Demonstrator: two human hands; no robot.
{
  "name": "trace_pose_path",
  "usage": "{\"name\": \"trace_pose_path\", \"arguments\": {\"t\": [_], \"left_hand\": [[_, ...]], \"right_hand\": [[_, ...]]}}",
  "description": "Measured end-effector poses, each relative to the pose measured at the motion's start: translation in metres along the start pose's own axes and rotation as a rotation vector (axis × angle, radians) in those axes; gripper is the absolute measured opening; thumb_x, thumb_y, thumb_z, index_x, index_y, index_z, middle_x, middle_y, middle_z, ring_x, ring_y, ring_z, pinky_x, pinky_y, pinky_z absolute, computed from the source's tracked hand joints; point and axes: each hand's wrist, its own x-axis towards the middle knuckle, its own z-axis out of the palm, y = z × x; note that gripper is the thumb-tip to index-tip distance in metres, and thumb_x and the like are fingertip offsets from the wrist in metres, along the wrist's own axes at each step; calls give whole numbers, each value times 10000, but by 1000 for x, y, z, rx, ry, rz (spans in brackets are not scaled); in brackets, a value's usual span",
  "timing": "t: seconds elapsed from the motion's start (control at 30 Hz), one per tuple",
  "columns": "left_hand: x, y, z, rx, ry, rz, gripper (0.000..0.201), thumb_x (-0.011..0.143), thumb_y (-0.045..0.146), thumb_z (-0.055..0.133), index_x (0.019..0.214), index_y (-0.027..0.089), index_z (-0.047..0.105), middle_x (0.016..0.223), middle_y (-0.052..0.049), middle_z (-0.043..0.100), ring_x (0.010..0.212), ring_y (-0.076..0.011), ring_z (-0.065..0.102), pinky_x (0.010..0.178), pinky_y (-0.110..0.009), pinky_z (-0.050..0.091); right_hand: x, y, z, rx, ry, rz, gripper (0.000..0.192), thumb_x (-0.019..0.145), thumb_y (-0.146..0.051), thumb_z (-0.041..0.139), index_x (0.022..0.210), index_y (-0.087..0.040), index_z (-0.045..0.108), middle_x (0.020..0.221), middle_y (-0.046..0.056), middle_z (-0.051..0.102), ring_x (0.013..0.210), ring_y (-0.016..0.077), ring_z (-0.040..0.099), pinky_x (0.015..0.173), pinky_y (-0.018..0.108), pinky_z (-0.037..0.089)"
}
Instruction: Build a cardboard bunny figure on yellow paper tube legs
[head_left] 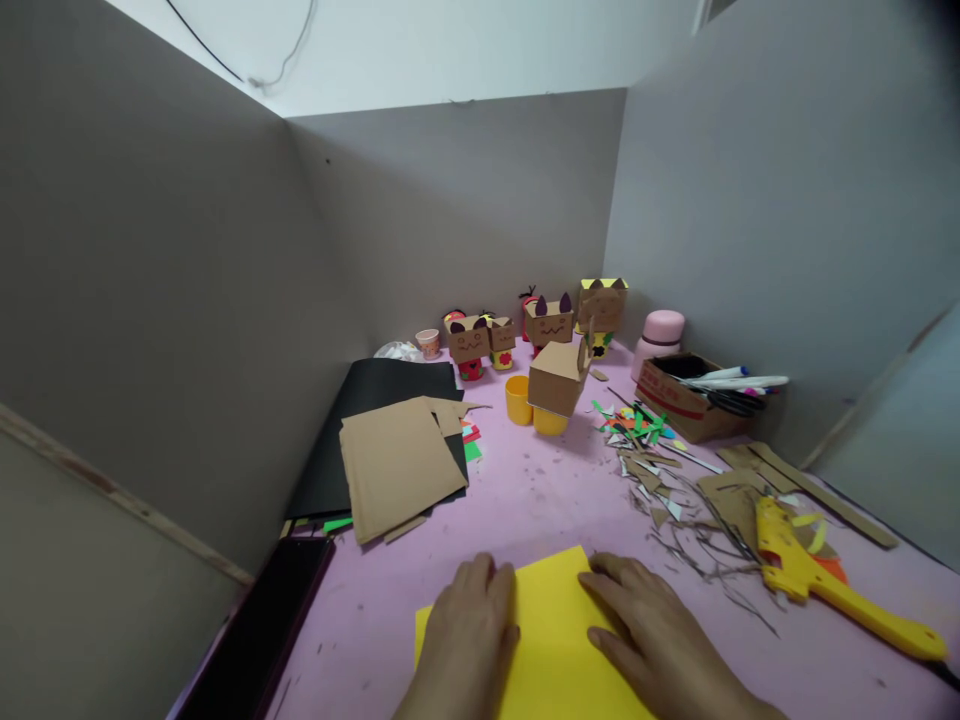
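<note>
Yellow paper sheet [551,630] lies flat at the near edge of the pink table [540,500]. The left hand [469,635] and right hand [660,640] press on it, palms down, fingers spread, gripping nothing. It looks uncut and unfolded. Finished cardboard cat figures [551,322] stand along the far edge; a headed yellow cup [551,420] stands mid-table.

Matt yellow paper [551,620]; rough brown cardboard [397,462]
</note>
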Motion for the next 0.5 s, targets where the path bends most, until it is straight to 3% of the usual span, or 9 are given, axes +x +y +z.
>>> {"name": "trace_pose_path", "arguments": {"t": [0.07, 0.2, 0.33, 0.47, 0.5], "left_hand": [[8, 1, -4, 1, 21, -27, 485, 702, 98, 466, 1172, 97, 583, 1174, -167, 575, 1090, -341, 504, 910, -480, 409], [19, -3, -5, -23, 24, -51, 432, 614, 107, 496, 1023, 60, 625, 1052, -189, 615, 999, -353, 534, 860, -473, 400], [22, -12, -3, -85, 62, -23, 286, 585, 140, 500, 844, 122, 621, 983, -138, 614, 960, -308, 534, 824, -403, 387], [17, -27, -1, -392, 96, -53, 23, 683, 192, 441, 683, 187, 464, 756, -26, 549, 762, -197, 527, 668, -298, 355], [15, -31, -1, -496, 100, -61, 60, 710, 219, 438, 662, 199, 409, 705, -9, 516, 715, -182, 519, 635, -286, 347]], "right_hand": [[-1, 1, 0, 8, 3, 5, 422, 813, -257, 524, 1218, -190, 623, 1325, 136, 570, 1199, 309, 522, 995, 476, 428], [0, 1, 1, 21, -1, -4, 434, 810, -260, 524, 1223, -168, 622, 1333, 157, 561, 1207, 323, 514, 1001, 486, 416], [2, 7, 8, 128, 46, -7, 422, 781, -266, 575, 1187, -175, 645, 1292, 153, 591, 1182, 324, 530, 998, 486, 415], [2, 29, 16, 637, 296, 128, 487, 820, -413, 594, 1257, -198, 570, 1340, 140, 545, 1235, 287, 499, 1032, 421, 398], [2, 34, 16, 805, 377, 194, 546, 823, -469, 589, 1297, -207, 519, 1366, 142, 521, 1255, 282, 484, 1023, 408, 406]]}}
